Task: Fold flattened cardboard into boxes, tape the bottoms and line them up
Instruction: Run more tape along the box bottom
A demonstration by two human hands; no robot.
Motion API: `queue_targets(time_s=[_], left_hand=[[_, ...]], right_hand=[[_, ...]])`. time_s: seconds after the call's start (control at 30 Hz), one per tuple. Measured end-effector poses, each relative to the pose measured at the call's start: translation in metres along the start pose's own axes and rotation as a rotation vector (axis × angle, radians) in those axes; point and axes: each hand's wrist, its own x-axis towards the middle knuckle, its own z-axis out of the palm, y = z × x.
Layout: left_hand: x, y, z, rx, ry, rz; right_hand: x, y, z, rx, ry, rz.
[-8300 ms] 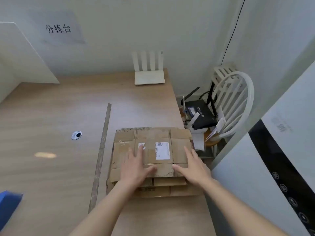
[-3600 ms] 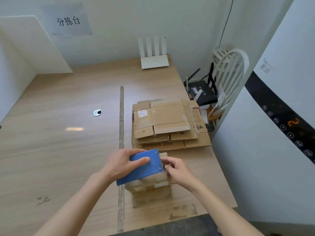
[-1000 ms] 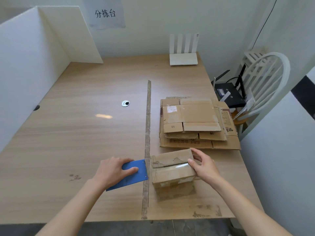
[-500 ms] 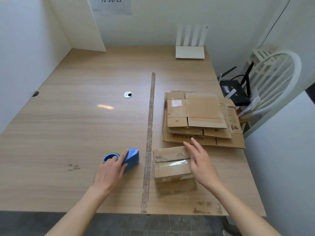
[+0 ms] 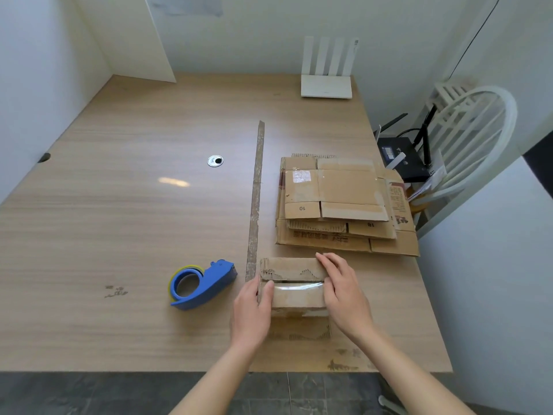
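Observation:
A small folded cardboard box (image 5: 294, 284) stands near the table's front edge, with a strip of clear tape along its top seam. My left hand (image 5: 253, 310) rests against the box's left side, thumb over the top edge. My right hand (image 5: 344, 290) lies flat with straight fingers on the box's right end. A blue tape dispenser (image 5: 202, 283) lies on the table to the left of the box, apart from both hands. Behind the box sits a stack of flattened cardboard (image 5: 341, 205).
The wooden table (image 5: 119, 220) has a worn seam (image 5: 256, 199) down its middle and a metal grommet (image 5: 215, 160). A white router (image 5: 326, 85) stands at the back. A white chair (image 5: 466, 145) holding a black router sits past the right edge.
My left hand let go of the tape dispenser, left it on the table and moved right to the box's left side. My right hand settled on the box's right end.

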Motion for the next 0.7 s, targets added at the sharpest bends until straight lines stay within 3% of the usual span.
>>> queue_targets(time_s=[0.1,0.2,0.3,0.4,0.53,0.7], left_hand=[[0.006,-0.001,0.006,-0.246,-0.118,-0.152],[0.022,-0.003,0.001,-0.18,-0.221,-0.13],[0.03,0.006,0.0,0.21,0.019,-0.028],[0.025,0.022,0.004,0.178,0.188,0.086],[0.027,0.012,0.016,-0.021,-0.041,0.209],[0.024,0.017,0.013,-0.117,-0.371,0.254]], right_hand=[[-0.007,0.014,-0.012,-0.002,-0.06,-0.028],[-0.018,0.028,-0.027,-0.046,-0.206,-0.083],[-0.035,0.039,-0.031,-0.159,-0.336,-0.184],[-0.051,0.048,-0.022,-0.194,-0.281,-0.273],[-0.054,0.045,-0.009,-0.118,-0.166,-0.363],[-0.064,0.031,0.009,-0.344,-0.112,-0.447]])
